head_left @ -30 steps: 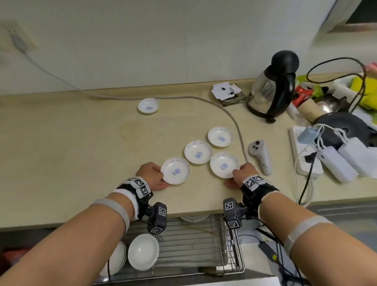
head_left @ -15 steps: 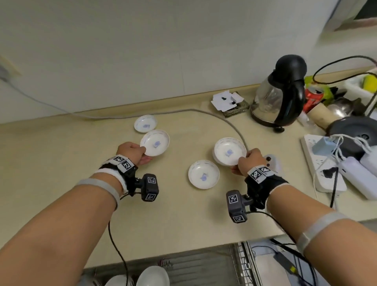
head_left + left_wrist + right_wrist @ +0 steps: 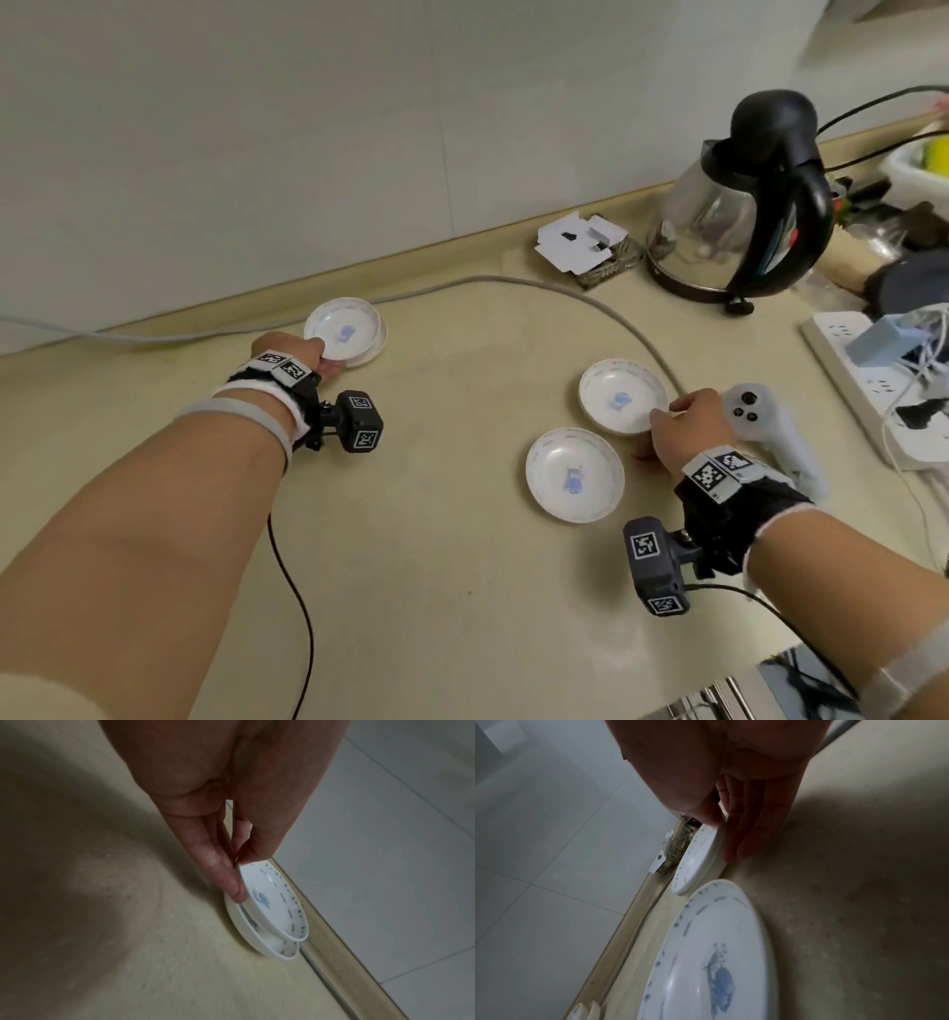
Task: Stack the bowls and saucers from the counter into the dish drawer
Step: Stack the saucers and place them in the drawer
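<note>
Small white saucers with a blue motif are on the beige counter [image 3: 436,565]. My left hand [image 3: 313,360] [image 3: 240,876] pinches the near rim of one saucer [image 3: 343,329] [image 3: 272,902], tilted just over a second saucer [image 3: 379,345] [image 3: 270,946] that lies by the back wall. My right hand [image 3: 667,416] [image 3: 721,833] pinches the near rim of another saucer [image 3: 621,403] [image 3: 695,862], thumb on top and fingers beneath. Whether a further saucer sits under it I cannot tell. One more saucer [image 3: 574,474] [image 3: 713,963] lies flat, left of my right wrist.
A glass kettle [image 3: 739,216] stands at the back right, with folded cardboard [image 3: 580,241] beside it. A grey cable [image 3: 590,303] curves across the counter. A white controller [image 3: 770,437] and a power strip [image 3: 862,380] lie right of my right hand. The drawer rack [image 3: 719,699] shows at the bottom edge.
My left hand has carried its saucer back and left until it hangs over the saucer by the wall. My right hand keeps its hold on its saucer, which has barely moved.
</note>
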A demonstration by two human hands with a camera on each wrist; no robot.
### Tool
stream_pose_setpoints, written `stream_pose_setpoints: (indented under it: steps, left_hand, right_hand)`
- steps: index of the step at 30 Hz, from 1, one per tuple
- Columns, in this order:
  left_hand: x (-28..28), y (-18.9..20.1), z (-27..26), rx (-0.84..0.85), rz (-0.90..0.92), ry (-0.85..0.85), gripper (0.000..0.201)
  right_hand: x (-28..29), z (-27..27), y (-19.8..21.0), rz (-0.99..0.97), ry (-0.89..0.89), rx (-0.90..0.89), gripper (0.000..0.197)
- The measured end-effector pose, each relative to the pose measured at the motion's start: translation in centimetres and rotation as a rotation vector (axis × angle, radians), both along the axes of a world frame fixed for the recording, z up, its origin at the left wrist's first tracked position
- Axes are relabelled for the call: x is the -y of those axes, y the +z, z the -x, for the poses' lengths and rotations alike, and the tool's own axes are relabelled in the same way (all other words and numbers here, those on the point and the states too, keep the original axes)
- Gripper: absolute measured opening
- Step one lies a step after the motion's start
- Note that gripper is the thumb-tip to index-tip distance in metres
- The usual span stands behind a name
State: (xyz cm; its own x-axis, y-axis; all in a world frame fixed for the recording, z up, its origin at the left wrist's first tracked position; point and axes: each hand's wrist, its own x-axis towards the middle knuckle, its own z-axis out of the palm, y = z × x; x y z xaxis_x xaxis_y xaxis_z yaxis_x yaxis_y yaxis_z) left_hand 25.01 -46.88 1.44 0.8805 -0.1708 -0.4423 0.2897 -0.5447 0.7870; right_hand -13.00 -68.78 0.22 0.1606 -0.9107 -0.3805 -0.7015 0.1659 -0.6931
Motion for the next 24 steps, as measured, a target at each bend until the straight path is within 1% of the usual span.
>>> stream_pose_setpoints:
  steps: [2, 4, 5, 6, 9, 11, 12, 13, 14, 15, 16, 18, 20, 22, 24]
  left_hand:
    - [0.2, -0.1, -0.4, -0.008, 0.013, -0.007, 0.015]
    - [0.3, -0.4, -1.0, 0.001, 0.016, -0.011, 0.032]
    - [0.3, -0.6, -1.2, 0.005, 0.009, -0.015, 0.039]
    - [0.4, -0.7, -1.1, 0.005, -0.003, -0.016, 0.042]
    - [0.6, -1.1, -1.0, 0.019, -0.011, -0.044, 0.042]
    - [0.8, -0.9, -0.6, 0.01, -0.006, -0.048, 0.037]
    - [0.8, -0.5, -0.1, -0.006, -0.006, -0.013, 0.032]
    - [0.6, -0.3, 0.2, -0.025, -0.002, 0.014, 0.028]
    - [0.4, -0.2, 0.4, -0.057, 0.004, 0.039, 0.031]
    - [0.2, -0.1, 0.8, -0.082, 0.016, 0.05, 0.038]
    - [0.1, 0.1, 1.4, -0.096, 0.029, 0.062, 0.038]
    - [-0.1, 1.1, 3.6, -0.115, 0.088, 0.078, 0.031]
    - [0.1, 2.0, 6.4, -0.12, 0.139, 0.053, 0.035]
    - [0.3, 3.2, 9.3, -0.096, 0.195, 0.014, 0.033]
    - [0.5, 4.4, 12.6, -0.11, 0.231, -0.069, 0.034]
  right_hand:
    - [0.1, -0.1, -0.4, 0.027, 0.031, -0.041, 0.018]
    - [0.2, -0.2, -0.4, 0.079, 0.047, -0.067, 0.016]
    - [0.2, -0.1, -0.3, 0.096, 0.032, -0.049, 0.015]
    - [0.1, -0.1, -0.1, 0.097, 0.012, -0.011, 0.015]
    - [-0.5, 0.2, 0.4, 0.052, -0.03, 0.197, 0.015]
    - [-0.9, 0.5, 0.7, 0.008, 0.001, 0.291, 0.015]
    - [-1.2, 0.6, 0.9, -0.013, 0.038, 0.308, 0.015]
    - [-1.7, 0.6, 1.2, -0.038, 0.085, 0.316, 0.014]
    - [-2.2, 0.7, 1.4, -0.063, 0.131, 0.319, 0.012]
    - [-2.7, 0.8, 1.5, -0.083, 0.173, 0.313, 0.011]
    - [-3.2, 1.0, 1.6, -0.095, 0.209, 0.305, 0.01]
    - [-3.9, 1.3, 1.4, -0.114, 0.26, 0.278, 0.011]
    - [-4.4, 1.7, 1.3, -0.129, 0.291, 0.257, 0.012]
    - [-4.8, 2.0, 1.4, -0.122, 0.33, 0.237, 0.012]
    - [-5.2, 2.2, 1.6, -0.097, 0.374, 0.205, 0.012]
